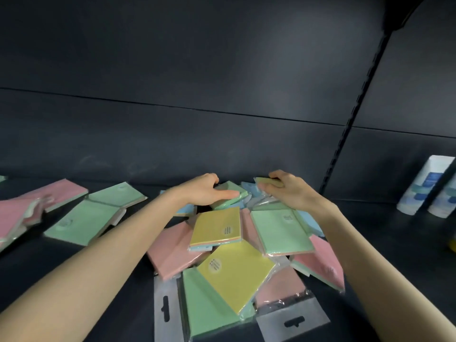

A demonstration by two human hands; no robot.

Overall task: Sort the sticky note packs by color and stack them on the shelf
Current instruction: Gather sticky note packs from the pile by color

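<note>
A loose heap of wrapped sticky note packs lies on the dark shelf (111,267): yellow (234,272), green (278,230), pink (172,248) and blue (308,218) ones overlap. At the back of the heap my left hand (204,191) grips a green pack (234,191), thumb along its near edge. My right hand (288,191) pinches a yellow-green pack (267,181) lifted slightly above the pile. Further left, two green packs (84,220) lie side by side, and pink packs (37,201) sit overlapping at the far left.
The shelf's dark back panel (197,134) rises just behind the hands. A slotted upright (345,134) divides the bay at right. Two white and blue tubes (424,186) lean at the far right. Clear hang tabs (165,309) stick out at the front edge.
</note>
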